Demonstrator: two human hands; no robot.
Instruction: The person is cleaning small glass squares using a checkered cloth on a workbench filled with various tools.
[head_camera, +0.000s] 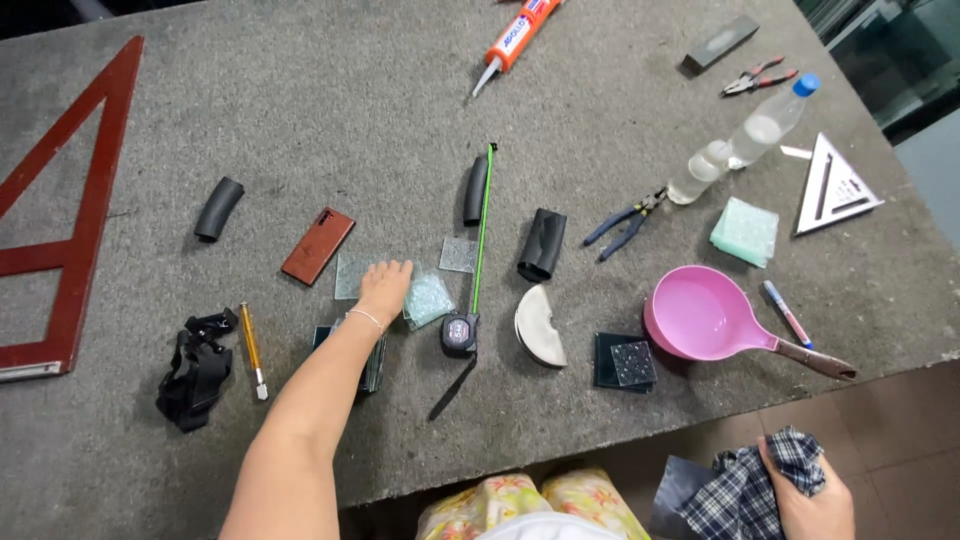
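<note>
Right hand (815, 495), grip closed on checkered cloth (752, 488); left hand (383, 287) flat, fingers spread, on square glass pane (352, 275), edges table-aligned.

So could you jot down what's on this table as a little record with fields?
surface: grey stone table
left hand: flat on a clear glass square
right hand: below the table edge, gripping a checked cloth
beside left hand: textured glass piece, tape measure with its green blade out
right side: pink scoop, plastic bottle, blue pliers
</note>
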